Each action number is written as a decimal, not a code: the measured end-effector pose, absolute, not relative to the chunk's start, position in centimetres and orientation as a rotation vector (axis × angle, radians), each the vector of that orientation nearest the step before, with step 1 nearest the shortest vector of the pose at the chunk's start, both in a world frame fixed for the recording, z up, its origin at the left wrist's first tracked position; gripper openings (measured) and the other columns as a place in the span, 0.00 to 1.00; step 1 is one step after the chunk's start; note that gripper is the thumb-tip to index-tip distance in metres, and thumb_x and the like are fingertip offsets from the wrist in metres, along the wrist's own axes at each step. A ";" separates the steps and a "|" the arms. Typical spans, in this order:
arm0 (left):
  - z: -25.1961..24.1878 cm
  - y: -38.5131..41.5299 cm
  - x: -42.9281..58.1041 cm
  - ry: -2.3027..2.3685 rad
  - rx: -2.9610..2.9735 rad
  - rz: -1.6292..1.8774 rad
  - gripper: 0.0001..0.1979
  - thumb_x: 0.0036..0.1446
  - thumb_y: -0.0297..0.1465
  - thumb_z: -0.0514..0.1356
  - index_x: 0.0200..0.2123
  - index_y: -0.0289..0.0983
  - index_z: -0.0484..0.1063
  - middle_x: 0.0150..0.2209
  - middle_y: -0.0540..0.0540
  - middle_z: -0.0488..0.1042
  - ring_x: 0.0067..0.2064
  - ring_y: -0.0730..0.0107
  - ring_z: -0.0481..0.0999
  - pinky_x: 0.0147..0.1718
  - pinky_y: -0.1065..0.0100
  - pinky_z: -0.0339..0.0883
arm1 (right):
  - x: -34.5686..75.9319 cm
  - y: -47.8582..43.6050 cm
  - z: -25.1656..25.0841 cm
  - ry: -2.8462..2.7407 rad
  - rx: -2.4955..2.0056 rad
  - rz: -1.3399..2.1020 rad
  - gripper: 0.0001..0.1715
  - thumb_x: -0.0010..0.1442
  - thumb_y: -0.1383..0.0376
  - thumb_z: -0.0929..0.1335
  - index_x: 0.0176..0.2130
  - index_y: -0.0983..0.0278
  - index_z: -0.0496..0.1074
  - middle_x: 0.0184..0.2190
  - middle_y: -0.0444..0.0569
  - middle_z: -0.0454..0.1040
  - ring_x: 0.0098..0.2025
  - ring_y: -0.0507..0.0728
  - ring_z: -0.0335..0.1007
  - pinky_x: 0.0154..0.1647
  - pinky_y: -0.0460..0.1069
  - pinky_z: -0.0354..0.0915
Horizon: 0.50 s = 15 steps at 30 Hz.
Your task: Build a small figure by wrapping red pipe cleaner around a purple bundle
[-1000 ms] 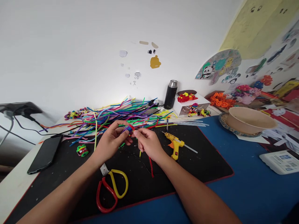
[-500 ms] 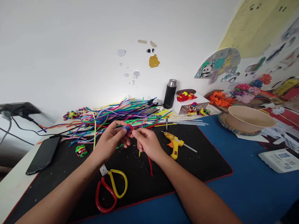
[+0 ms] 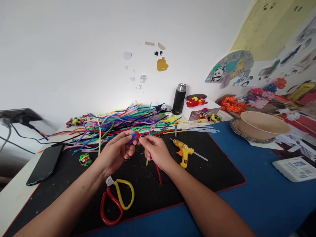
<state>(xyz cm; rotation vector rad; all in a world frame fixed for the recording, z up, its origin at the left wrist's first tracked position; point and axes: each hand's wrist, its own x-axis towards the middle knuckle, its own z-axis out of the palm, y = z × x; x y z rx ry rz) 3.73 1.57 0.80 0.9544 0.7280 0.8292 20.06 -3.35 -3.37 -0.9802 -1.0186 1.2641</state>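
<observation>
My left hand (image 3: 117,147) is closed on a small pipe-cleaner piece (image 3: 133,138) coloured purple and blue, with red at its upper end. At that red end, the fingertips of my right hand (image 3: 156,149) pinch a red pipe cleaner, and a red length (image 3: 159,174) hangs below this hand. Fingers hide much of the piece. Scissors (image 3: 118,201) with one red and one yellow handle lie below my left wrist. To the right of my hands is a yellow glue gun (image 3: 183,153) with a clear glue stick. A small green and red pipe-cleaner head (image 3: 85,159) sits at left.
A heap of coloured pipe cleaners (image 3: 123,120) spreads behind my hands. A phone (image 3: 45,163) lies at left on the black mat (image 3: 197,184). Behind stand a black flask (image 3: 179,100) and a white box (image 3: 213,107). A beige bowl (image 3: 265,125) is at right.
My left hand has turned the piece slightly, so its purple side now shows where mostly blue showed before. My right hand stays almost in place, still pinching at the red end.
</observation>
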 end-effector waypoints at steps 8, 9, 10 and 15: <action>2.1 0.8 4.1 0.728 0.874 0.775 0.08 0.60 0.31 0.68 0.38 0.32 0.76 0.30 0.49 0.73 0.18 0.84 0.64 0.10 0.83 0.55 | 20.0 -3.4 -3.2 -0.991 -0.968 1.275 0.27 0.59 0.41 0.74 0.31 0.62 0.74 0.12 0.33 0.57 0.13 0.48 0.53 0.16 0.46 0.49; 2.2 0.8 4.1 0.725 0.869 0.764 0.08 0.62 0.32 0.67 0.38 0.32 0.76 0.30 0.49 0.72 0.18 0.84 0.63 0.10 0.84 0.54 | 20.0 -3.4 -3.2 -0.990 -0.974 1.278 0.27 0.58 0.41 0.74 0.32 0.62 0.74 0.12 0.33 0.57 0.13 0.48 0.53 0.16 0.46 0.49; 2.2 0.8 4.0 0.721 0.865 0.753 0.08 0.63 0.32 0.66 0.39 0.32 0.76 0.30 0.49 0.72 0.18 0.84 0.63 0.10 0.84 0.54 | 20.0 -3.4 -3.2 -0.991 -0.980 1.279 0.27 0.58 0.41 0.74 0.32 0.62 0.74 0.12 0.33 0.58 0.13 0.48 0.53 0.16 0.46 0.48; 2.1 0.9 3.8 0.705 0.821 0.698 0.07 0.66 0.32 0.63 0.38 0.33 0.74 0.30 0.49 0.71 0.17 0.85 0.61 0.09 0.86 0.54 | 20.0 -3.4 -3.1 -0.993 -0.991 1.283 0.26 0.59 0.42 0.74 0.32 0.62 0.73 0.12 0.33 0.59 0.13 0.48 0.53 0.16 0.46 0.48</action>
